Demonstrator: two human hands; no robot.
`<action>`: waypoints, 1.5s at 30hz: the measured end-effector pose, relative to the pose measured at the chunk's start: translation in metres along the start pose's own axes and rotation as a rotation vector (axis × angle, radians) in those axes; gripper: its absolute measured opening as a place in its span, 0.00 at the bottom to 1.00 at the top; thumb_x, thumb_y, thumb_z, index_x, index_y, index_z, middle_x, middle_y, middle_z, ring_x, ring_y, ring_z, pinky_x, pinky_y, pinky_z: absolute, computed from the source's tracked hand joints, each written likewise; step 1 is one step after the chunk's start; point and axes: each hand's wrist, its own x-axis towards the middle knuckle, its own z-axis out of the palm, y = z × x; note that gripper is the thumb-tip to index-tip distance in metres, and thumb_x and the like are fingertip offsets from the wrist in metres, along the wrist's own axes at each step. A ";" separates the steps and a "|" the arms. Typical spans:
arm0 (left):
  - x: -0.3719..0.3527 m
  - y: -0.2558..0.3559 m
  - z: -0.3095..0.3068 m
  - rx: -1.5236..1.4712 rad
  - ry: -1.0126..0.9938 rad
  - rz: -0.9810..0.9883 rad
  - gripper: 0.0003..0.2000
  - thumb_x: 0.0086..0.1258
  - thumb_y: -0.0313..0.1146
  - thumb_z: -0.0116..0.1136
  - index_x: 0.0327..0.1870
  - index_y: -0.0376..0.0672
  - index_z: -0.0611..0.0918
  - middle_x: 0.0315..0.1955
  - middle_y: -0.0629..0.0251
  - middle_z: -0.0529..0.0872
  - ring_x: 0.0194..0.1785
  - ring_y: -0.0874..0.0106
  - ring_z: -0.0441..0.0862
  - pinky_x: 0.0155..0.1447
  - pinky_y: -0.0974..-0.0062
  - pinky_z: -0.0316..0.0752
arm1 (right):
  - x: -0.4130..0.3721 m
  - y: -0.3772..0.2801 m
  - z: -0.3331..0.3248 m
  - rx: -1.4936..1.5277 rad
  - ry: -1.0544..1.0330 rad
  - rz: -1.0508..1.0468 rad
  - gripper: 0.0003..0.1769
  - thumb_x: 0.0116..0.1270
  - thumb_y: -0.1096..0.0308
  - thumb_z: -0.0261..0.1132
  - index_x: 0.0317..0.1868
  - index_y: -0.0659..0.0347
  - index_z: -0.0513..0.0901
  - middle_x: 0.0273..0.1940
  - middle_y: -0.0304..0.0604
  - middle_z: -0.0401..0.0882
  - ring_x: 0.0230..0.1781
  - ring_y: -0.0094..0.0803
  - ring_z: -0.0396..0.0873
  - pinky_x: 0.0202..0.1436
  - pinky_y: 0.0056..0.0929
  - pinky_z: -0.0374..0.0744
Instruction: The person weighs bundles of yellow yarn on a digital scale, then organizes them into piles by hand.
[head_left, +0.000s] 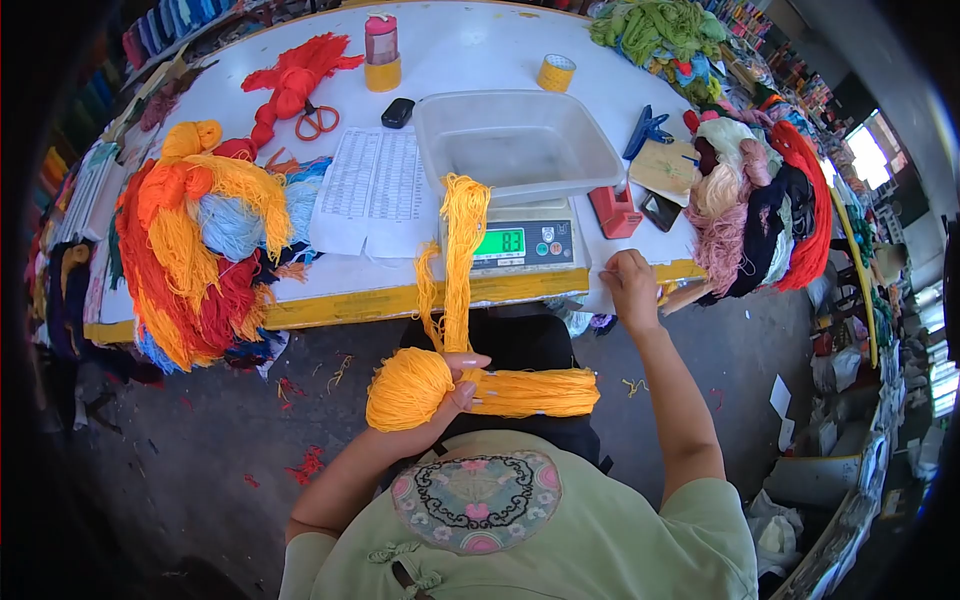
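My left hand [462, 385] is wrapped round yellow-orange yarn [530, 392], between a round bundle [408, 388] and a long skein lying across my lap. From there a strand of the yarn runs up over the table edge to the rim of a clear plastic tray [515, 145]. The tray rests on a digital scale [522, 240] whose green display reads 8.3. My right hand [630, 284] is at the table's front edge, right of the scale, with its fingers pinched together; anything between them is too small to make out.
Multicoloured yarn piles lie at left [200, 250] and right [760, 210]. Printed sheets [368, 190], red scissors [317, 122], a pink bottle [381, 52], yellow tape [556, 72], a red tape dispenser [615, 211] and a blue clip [648, 131] are on the white table [470, 45].
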 end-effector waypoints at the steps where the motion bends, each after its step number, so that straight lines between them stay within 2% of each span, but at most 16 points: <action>1: -0.001 0.000 -0.001 -0.018 0.005 -0.003 0.18 0.77 0.27 0.52 0.66 0.41 0.73 0.40 0.68 0.75 0.42 0.80 0.76 0.50 0.77 0.83 | -0.002 -0.007 -0.003 -0.052 0.015 -0.031 0.09 0.56 0.75 0.71 0.36 0.60 0.80 0.38 0.45 0.82 0.40 0.45 0.80 0.47 0.41 0.74; 4: 0.005 0.009 -0.003 0.038 0.101 0.099 0.22 0.74 0.27 0.56 0.68 0.44 0.72 0.30 0.73 0.73 0.33 0.81 0.72 0.38 0.82 0.68 | -0.002 -0.053 -0.017 0.085 -0.040 -0.128 0.08 0.57 0.75 0.70 0.35 0.58 0.79 0.37 0.43 0.81 0.39 0.44 0.79 0.48 0.41 0.73; 7: 0.009 0.012 -0.007 0.039 0.042 0.051 0.27 0.72 0.27 0.58 0.72 0.43 0.68 0.31 0.74 0.72 0.35 0.80 0.72 0.40 0.80 0.68 | 0.000 -0.125 -0.053 0.463 -0.319 -0.379 0.07 0.58 0.73 0.69 0.35 0.55 0.79 0.36 0.36 0.80 0.38 0.37 0.78 0.53 0.39 0.71; 9: 0.013 0.011 -0.011 0.183 -0.049 0.062 0.28 0.72 0.29 0.59 0.73 0.41 0.66 0.42 0.68 0.76 0.40 0.76 0.76 0.47 0.77 0.73 | 0.005 -0.165 -0.071 0.390 -0.477 -0.730 0.08 0.57 0.71 0.68 0.36 0.52 0.79 0.36 0.32 0.79 0.40 0.31 0.79 0.58 0.38 0.68; 12: 0.017 -0.003 -0.005 0.148 -0.084 0.087 0.30 0.72 0.31 0.59 0.73 0.39 0.65 0.53 0.63 0.78 0.46 0.72 0.79 0.53 0.73 0.74 | 0.002 -0.200 -0.077 0.154 -0.462 -0.871 0.08 0.58 0.71 0.67 0.38 0.50 0.80 0.37 0.30 0.78 0.42 0.27 0.79 0.59 0.37 0.66; 16: 0.010 0.005 -0.010 0.005 -0.026 -0.094 0.31 0.71 0.29 0.58 0.74 0.37 0.62 0.57 0.60 0.79 0.52 0.70 0.78 0.57 0.71 0.72 | 0.001 -0.203 -0.052 0.335 -0.415 -0.740 0.08 0.63 0.68 0.66 0.43 0.51 0.78 0.39 0.33 0.77 0.44 0.29 0.78 0.61 0.39 0.66; 18: 0.004 0.004 -0.012 0.025 0.049 0.030 0.32 0.71 0.28 0.57 0.75 0.38 0.60 0.55 0.59 0.80 0.51 0.70 0.79 0.57 0.71 0.73 | -0.001 -0.206 -0.040 0.500 -0.399 -0.580 0.09 0.68 0.68 0.64 0.48 0.53 0.77 0.40 0.35 0.77 0.44 0.31 0.79 0.60 0.39 0.67; 21: 0.005 0.005 -0.017 0.177 0.073 0.225 0.35 0.70 0.24 0.58 0.77 0.39 0.56 0.44 0.63 0.82 0.41 0.75 0.79 0.48 0.74 0.75 | -0.012 -0.205 -0.017 1.003 -0.760 -0.217 0.13 0.73 0.67 0.61 0.55 0.57 0.72 0.42 0.39 0.77 0.43 0.33 0.79 0.55 0.37 0.73; 25: 0.005 0.014 -0.008 0.517 0.205 0.220 0.29 0.70 0.26 0.57 0.72 0.39 0.65 0.46 0.60 0.82 0.37 0.70 0.79 0.46 0.69 0.74 | -0.012 -0.210 -0.026 1.058 -0.933 0.014 0.16 0.75 0.68 0.59 0.59 0.59 0.66 0.32 0.39 0.78 0.33 0.27 0.79 0.42 0.27 0.75; 26: 0.006 0.003 -0.011 0.516 0.184 0.263 0.25 0.70 0.26 0.58 0.68 0.39 0.69 0.43 0.60 0.82 0.36 0.69 0.79 0.45 0.69 0.74 | -0.016 -0.197 -0.013 0.986 -0.850 -0.118 0.17 0.74 0.70 0.60 0.59 0.59 0.66 0.26 0.38 0.76 0.28 0.25 0.76 0.37 0.24 0.73; 31: 0.010 -0.004 -0.024 0.687 0.144 0.455 0.09 0.68 0.25 0.62 0.48 0.42 0.80 0.34 0.62 0.84 0.32 0.65 0.82 0.37 0.70 0.75 | -0.012 -0.203 -0.034 0.829 -0.751 -0.200 0.17 0.69 0.76 0.63 0.56 0.58 0.70 0.27 0.38 0.77 0.27 0.26 0.76 0.33 0.25 0.74; 34: 0.007 -0.015 -0.012 0.402 0.270 0.425 0.05 0.73 0.31 0.59 0.44 0.43 0.80 0.29 0.66 0.83 0.30 0.70 0.80 0.35 0.71 0.74 | -0.007 -0.200 -0.035 0.860 -0.716 -0.348 0.14 0.66 0.77 0.66 0.50 0.58 0.75 0.30 0.39 0.79 0.27 0.29 0.78 0.34 0.25 0.75; 37: 0.006 0.010 -0.022 0.186 -0.019 -0.073 0.06 0.76 0.35 0.56 0.41 0.43 0.79 0.25 0.70 0.80 0.29 0.76 0.78 0.34 0.74 0.73 | 0.000 -0.197 -0.031 0.925 -0.685 -0.527 0.11 0.63 0.77 0.68 0.45 0.58 0.78 0.32 0.39 0.81 0.28 0.31 0.80 0.33 0.25 0.76; 40: 0.008 0.023 -0.027 -0.107 -0.149 -0.360 0.08 0.76 0.37 0.56 0.44 0.42 0.79 0.25 0.70 0.82 0.31 0.76 0.80 0.37 0.73 0.75 | 0.000 -0.195 -0.026 0.958 -0.687 -0.552 0.09 0.62 0.77 0.69 0.41 0.58 0.79 0.32 0.38 0.81 0.27 0.30 0.80 0.31 0.23 0.75; 43: 0.007 0.020 -0.021 -0.165 -0.054 -0.255 0.06 0.77 0.34 0.53 0.41 0.43 0.79 0.24 0.73 0.79 0.27 0.79 0.76 0.33 0.78 0.72 | -0.011 -0.190 -0.021 0.933 -0.652 -0.440 0.09 0.62 0.77 0.69 0.41 0.59 0.78 0.32 0.37 0.81 0.24 0.25 0.78 0.28 0.21 0.73; 45: 0.004 0.007 -0.016 0.003 0.013 0.000 0.06 0.77 0.33 0.52 0.43 0.43 0.80 0.26 0.72 0.80 0.29 0.79 0.77 0.36 0.78 0.73 | -0.018 -0.187 -0.017 0.926 -0.609 -0.362 0.11 0.63 0.76 0.69 0.42 0.59 0.77 0.32 0.37 0.81 0.23 0.22 0.77 0.27 0.20 0.72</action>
